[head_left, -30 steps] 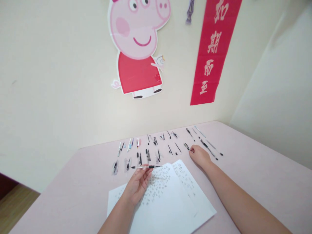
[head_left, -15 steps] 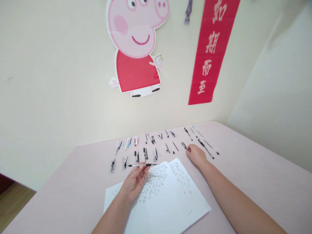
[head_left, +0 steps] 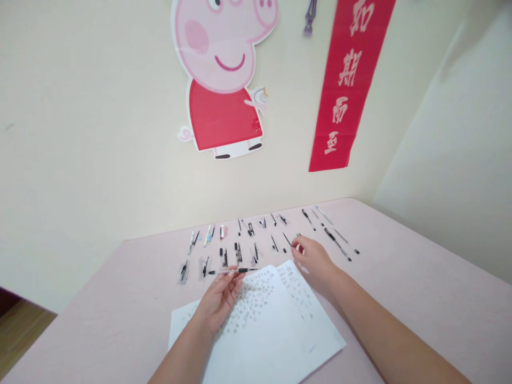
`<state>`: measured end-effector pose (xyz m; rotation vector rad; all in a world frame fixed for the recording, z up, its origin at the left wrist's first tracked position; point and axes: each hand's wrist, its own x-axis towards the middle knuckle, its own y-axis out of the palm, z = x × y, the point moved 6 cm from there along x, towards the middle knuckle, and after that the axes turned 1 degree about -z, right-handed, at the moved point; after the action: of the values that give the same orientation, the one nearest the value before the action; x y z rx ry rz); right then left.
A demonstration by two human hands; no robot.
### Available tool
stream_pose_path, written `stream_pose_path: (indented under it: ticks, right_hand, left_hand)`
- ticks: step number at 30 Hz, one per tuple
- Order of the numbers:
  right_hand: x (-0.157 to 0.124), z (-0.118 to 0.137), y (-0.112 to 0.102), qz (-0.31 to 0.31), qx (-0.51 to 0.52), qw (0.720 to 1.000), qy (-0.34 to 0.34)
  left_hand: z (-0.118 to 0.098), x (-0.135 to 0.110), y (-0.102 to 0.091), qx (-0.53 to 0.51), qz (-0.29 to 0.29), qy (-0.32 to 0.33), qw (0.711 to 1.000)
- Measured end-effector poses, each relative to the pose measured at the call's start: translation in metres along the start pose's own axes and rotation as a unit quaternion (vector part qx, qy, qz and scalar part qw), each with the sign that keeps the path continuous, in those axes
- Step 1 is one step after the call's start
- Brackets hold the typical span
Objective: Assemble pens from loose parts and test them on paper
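Note:
My left hand [head_left: 219, 296] pinches a thin black pen [head_left: 234, 271] that lies level above the upper edge of the white written sheets [head_left: 264, 330]. My right hand [head_left: 314, 260] hovers just past the sheets' top right corner, fingers pinched together on a small black pen cap [head_left: 298, 237] lifted from the table. Rows of pen parts, caps and refills [head_left: 240, 248] lie on the pink table [head_left: 420, 288] beyond both hands.
More whole pens and refills [head_left: 336, 242] lie to the right of my right hand. The table meets a cream wall bearing a cartoon pig cut-out [head_left: 224, 80] and a red banner [head_left: 348, 85]. Wooden floor [head_left: 20, 336] shows past the table's left edge.
My right hand has closed on the small black cap and moved it left, toward the pen. My left hand with the pen has hardly moved.

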<state>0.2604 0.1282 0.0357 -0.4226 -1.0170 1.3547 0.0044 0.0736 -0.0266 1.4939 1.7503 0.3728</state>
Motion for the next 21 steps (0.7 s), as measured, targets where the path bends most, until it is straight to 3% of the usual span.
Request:
stream_pose_path:
  ticks: [4,7,21]
  right_hand:
    - [-0.013,0.044,0.021,0.077,0.097,0.989,-0.085]
    - [-0.021,0.061,0.030,0.095,0.145,0.979,-0.108]
    - [-0.025,0.071,0.041,0.088,0.256,0.960,-0.077]
  left_hand:
    - [0.000,-0.001,-0.001,0.009,-0.004,0.006,1.000]
    - [0.000,0.000,-0.001,0.010,0.000,0.008,1.000]
    - [0.000,0.000,0.000,0.027,0.009,0.005,1.000]
